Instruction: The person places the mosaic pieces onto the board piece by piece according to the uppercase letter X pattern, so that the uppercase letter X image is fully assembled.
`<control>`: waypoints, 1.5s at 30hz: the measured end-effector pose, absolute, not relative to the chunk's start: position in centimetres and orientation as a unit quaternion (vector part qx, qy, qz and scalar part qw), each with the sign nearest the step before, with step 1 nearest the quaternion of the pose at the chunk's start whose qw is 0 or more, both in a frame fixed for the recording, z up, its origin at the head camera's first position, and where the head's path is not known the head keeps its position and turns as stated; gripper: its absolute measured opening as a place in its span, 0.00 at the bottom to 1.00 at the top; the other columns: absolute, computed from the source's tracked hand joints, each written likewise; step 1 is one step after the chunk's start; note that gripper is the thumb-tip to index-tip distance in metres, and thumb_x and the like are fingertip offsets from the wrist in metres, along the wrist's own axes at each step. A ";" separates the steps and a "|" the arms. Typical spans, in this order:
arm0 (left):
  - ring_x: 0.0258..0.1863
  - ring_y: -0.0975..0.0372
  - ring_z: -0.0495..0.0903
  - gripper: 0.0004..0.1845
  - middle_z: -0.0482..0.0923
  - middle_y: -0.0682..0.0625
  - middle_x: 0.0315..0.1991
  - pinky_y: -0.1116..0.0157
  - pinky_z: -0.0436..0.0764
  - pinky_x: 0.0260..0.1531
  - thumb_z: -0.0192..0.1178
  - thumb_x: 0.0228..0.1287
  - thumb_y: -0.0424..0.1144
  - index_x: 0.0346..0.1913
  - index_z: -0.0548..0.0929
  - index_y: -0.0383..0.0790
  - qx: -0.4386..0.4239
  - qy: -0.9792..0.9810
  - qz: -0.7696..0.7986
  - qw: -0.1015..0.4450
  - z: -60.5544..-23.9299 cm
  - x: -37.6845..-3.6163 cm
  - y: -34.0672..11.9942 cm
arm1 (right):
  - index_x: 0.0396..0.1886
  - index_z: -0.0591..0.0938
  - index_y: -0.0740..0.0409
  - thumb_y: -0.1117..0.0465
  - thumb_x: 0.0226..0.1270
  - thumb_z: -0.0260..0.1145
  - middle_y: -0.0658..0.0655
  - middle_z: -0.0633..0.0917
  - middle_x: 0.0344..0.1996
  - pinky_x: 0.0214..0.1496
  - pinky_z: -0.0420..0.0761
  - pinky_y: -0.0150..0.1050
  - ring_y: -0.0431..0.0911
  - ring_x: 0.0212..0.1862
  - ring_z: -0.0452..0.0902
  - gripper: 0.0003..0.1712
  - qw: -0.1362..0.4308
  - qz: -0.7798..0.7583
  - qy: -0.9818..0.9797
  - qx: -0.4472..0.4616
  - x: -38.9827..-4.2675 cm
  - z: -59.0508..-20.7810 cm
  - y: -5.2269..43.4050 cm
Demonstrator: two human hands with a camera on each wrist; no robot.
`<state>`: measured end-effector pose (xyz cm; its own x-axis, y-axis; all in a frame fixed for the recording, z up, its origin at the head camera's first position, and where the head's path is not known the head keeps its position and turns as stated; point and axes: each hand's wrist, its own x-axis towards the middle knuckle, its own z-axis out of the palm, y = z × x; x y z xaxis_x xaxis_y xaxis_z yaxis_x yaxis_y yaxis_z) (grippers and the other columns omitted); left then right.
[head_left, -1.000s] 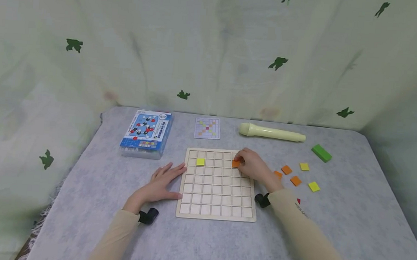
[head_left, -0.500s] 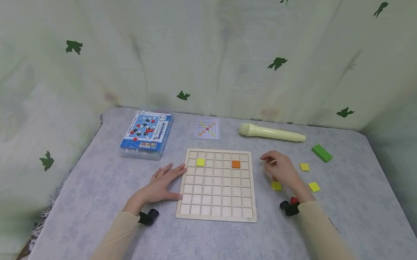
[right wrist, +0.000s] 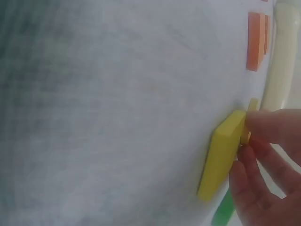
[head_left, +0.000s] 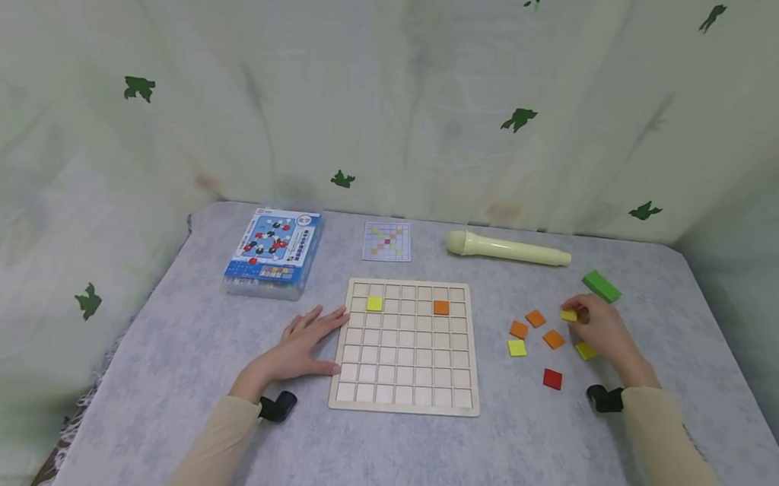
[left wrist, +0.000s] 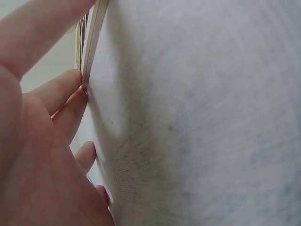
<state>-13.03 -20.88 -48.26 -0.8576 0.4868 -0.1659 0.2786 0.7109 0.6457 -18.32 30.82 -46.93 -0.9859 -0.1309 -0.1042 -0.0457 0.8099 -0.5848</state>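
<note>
Board (head_left: 406, 366) with yellow tile (head_left: 374, 303) and orange tile (head_left: 441, 307) in cells; right hand (head_left: 601, 327) pinching another yellow tile (head_left: 568, 315).

From the head we look down over the whole table (head_left: 373, 455); each wrist view sits close against that same cloth beside its hand
</note>
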 end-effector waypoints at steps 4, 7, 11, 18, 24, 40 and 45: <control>0.73 0.45 0.35 0.47 0.48 0.49 0.75 0.42 0.31 0.66 0.68 0.56 0.53 0.74 0.57 0.43 0.212 0.909 0.319 0.165 -48.0 -13.0 -20.8 | 0.47 0.77 0.72 0.74 0.62 0.62 0.69 0.76 0.46 0.50 0.75 0.57 0.61 0.46 0.71 0.13 0.071 -0.293 0.952 -0.053 -18.7 -46.7 30.3; 0.73 0.45 0.35 0.47 0.48 0.48 0.75 0.42 0.31 0.66 0.68 0.56 0.52 0.74 0.58 0.42 0.212 0.909 0.317 0.165 -48.0 -13.0 -20.7 | 0.47 0.78 0.70 0.72 0.62 0.63 0.67 0.77 0.45 0.49 0.76 0.55 0.60 0.47 0.72 0.13 0.074 -0.295 0.951 -0.060 -19.1 -46.4 29.0; 0.73 0.45 0.35 0.47 0.48 0.48 0.75 0.42 0.31 0.65 0.68 0.56 0.52 0.74 0.58 0.42 0.210 0.911 0.316 0.165 -47.9 -12.9 -20.8 | 0.46 0.79 0.67 0.71 0.61 0.63 0.63 0.78 0.44 0.48 0.77 0.52 0.57 0.47 0.73 0.13 0.074 -0.313 0.942 -0.095 -19.4 -46.0 25.2; 0.73 0.46 0.34 0.47 0.48 0.49 0.75 0.43 0.31 0.66 0.68 0.56 0.52 0.75 0.57 0.44 0.206 0.910 0.318 0.166 -48.0 -13.0 -20.8 | 0.44 0.82 0.62 0.72 0.57 0.67 0.55 0.80 0.40 0.46 0.77 0.44 0.49 0.43 0.74 0.14 0.083 -0.331 0.916 -0.213 -19.3 -45.8 14.9; 0.73 0.47 0.34 0.47 0.47 0.50 0.76 0.43 0.31 0.66 0.68 0.56 0.53 0.75 0.57 0.45 0.208 0.914 0.309 0.162 -48.1 -13.1 -20.9 | 0.43 0.82 0.60 0.72 0.57 0.65 0.52 0.80 0.38 0.45 0.75 0.39 0.45 0.40 0.74 0.13 0.102 -0.305 0.899 -0.298 -19.4 -45.8 8.0; 0.74 0.48 0.34 0.47 0.47 0.52 0.76 0.44 0.31 0.66 0.68 0.56 0.54 0.75 0.57 0.46 0.208 0.912 0.312 0.165 -48.3 -13.1 -20.9 | 0.44 0.82 0.58 0.72 0.59 0.62 0.50 0.79 0.37 0.46 0.75 0.38 0.44 0.41 0.73 0.14 0.108 -0.316 0.903 -0.271 -18.9 -45.6 7.5; 0.74 0.48 0.34 0.48 0.47 0.51 0.76 0.44 0.30 0.66 0.68 0.55 0.55 0.75 0.57 0.45 0.206 0.911 0.317 0.165 -48.3 -13.0 -20.9 | 0.45 0.81 0.63 0.71 0.61 0.64 0.56 0.81 0.39 0.45 0.77 0.43 0.48 0.42 0.75 0.11 0.085 -0.353 0.902 -0.234 -18.4 -45.3 13.3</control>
